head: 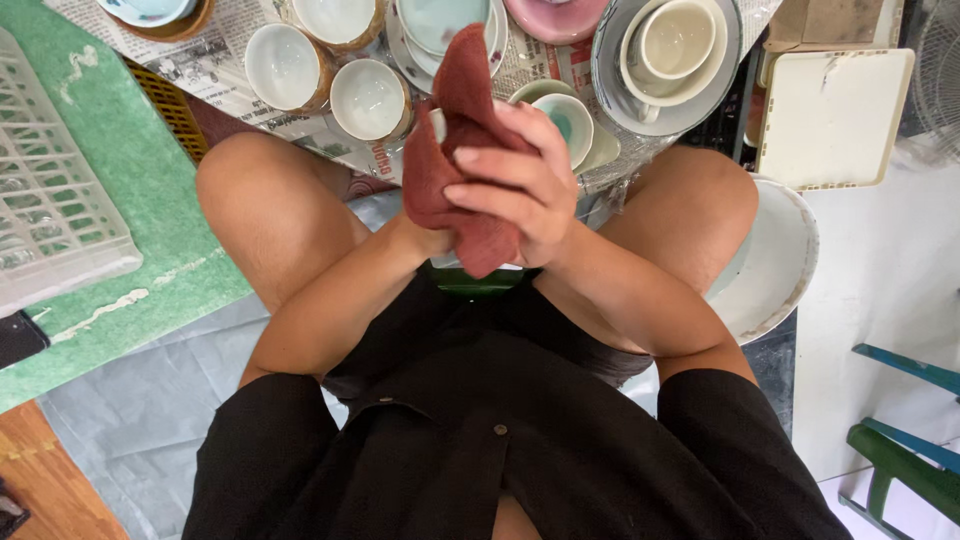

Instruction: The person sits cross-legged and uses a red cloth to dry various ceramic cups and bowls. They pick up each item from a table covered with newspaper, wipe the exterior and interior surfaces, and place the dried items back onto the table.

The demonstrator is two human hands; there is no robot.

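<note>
Above the person's lap, between the two bare knees, the right hand (520,175) is wrapped around a dark red cloth (455,150), fingers curled over its front so the fabric bunches under the palm and rises in a peak above the knuckles. The left hand (432,238) is almost wholly hidden behind the cloth; only its wrist shows, so its grip cannot be told. A sliver of white rim (437,122) peeks from the fabric. Just beyond the hands, white bowls (368,98) and cups (676,40) stand on newspaper (215,70).
</note>
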